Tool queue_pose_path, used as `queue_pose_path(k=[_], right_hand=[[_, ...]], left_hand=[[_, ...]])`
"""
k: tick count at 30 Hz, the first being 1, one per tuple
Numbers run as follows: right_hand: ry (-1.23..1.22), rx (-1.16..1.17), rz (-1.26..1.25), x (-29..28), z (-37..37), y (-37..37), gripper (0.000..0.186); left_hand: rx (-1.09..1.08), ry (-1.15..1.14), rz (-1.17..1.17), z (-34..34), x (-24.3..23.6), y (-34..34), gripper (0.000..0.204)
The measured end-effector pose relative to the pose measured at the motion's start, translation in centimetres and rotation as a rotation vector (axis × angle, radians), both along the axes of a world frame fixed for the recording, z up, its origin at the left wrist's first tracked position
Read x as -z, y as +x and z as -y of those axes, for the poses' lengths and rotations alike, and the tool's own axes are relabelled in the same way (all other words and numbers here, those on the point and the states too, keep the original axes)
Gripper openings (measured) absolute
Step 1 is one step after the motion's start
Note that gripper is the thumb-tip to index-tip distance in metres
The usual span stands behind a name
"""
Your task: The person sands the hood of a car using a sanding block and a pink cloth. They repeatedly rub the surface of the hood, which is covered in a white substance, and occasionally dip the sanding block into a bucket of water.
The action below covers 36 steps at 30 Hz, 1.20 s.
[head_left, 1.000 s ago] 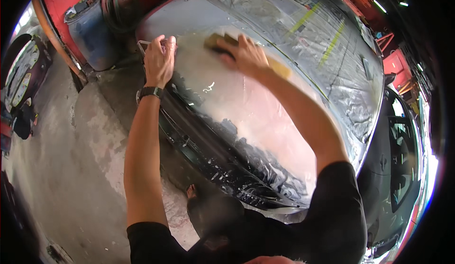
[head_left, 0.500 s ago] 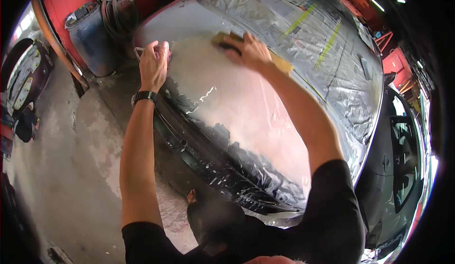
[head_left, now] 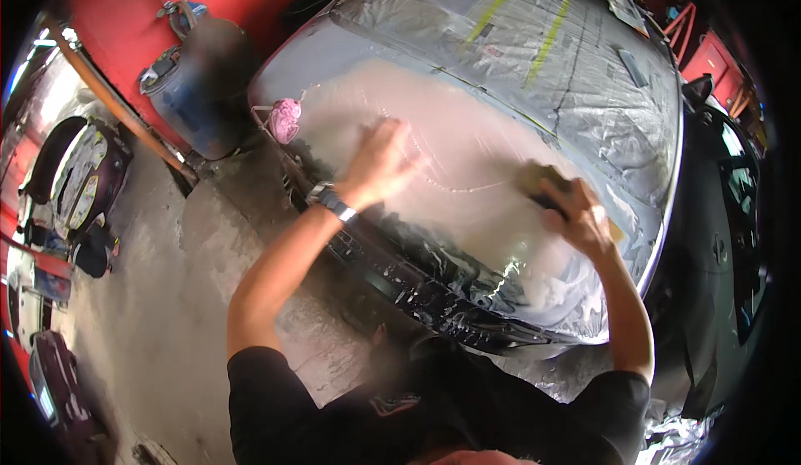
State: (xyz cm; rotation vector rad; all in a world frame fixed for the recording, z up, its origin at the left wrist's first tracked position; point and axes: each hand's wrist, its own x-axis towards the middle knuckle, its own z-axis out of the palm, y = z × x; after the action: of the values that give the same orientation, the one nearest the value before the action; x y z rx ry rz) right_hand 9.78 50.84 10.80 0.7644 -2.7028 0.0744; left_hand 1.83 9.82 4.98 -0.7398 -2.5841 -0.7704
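Red wall (head_left: 242, 14) and stained grey concrete floor (head_left: 158, 323) lie to the left of the fingers. Crinkled silvery masking film (head_left: 592, 123) with yellow-green strips covers the part of the car beyond the right fingers. Beneath both hands spreads a broad, wet-looking, pinkish-white car panel (head_left: 484, 144), with a black trim strip (head_left: 400, 281) speckled with white on the body side of the fingers. The right hand (head_left: 580, 214) has its fingers clamped over a long olive-yellow block (head_left: 534, 177), now shifted from the panel's far part toward its right side; the work appears to have passed to a different stretch. Meanwhile the left hand (head_left: 384, 164) has come off the far-left corner, its fingers loosely apart over the panel, whether touching I cannot tell. That leaves a crumpled pink cloth bundle (head_left: 285, 120) uncovered to their left. One thin beaded line of liquid (head_left: 455, 190) runs between the two sets of fingers.
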Motion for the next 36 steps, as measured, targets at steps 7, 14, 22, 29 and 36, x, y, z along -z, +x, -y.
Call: queue_pose_path(k=[7, 14, 22, 29, 36], right_hand=[[-0.138, 0.176, -0.159, 2.3, -4.5, 0.4, 0.048], [-0.138, 0.187, -0.160, 2.1, -4.4, -0.2, 0.049], [-0.135, 0.294, -0.153, 2.4, -5.3, -1.5, 0.049], [-0.168, 0.151, -0.170, 3.4, -6.1, -2.6, 0.048], [-0.198, 0.146, -0.177, 3.9, -6.4, -2.8, 0.049]], left_hand=[[-0.091, -0.272, 0.098, -8.5, 1.7, -0.6, 0.106], [-0.707, -0.236, 0.282, 2.9, 1.1, -16.1, 0.105], [-1.094, -0.196, 0.466, 6.5, 0.8, -18.2, 0.103], [-1.067, -0.204, 0.415, -4.6, 1.3, -9.9, 0.101], [-0.913, -0.225, 0.368, -19.1, 1.5, -1.0, 0.101]])
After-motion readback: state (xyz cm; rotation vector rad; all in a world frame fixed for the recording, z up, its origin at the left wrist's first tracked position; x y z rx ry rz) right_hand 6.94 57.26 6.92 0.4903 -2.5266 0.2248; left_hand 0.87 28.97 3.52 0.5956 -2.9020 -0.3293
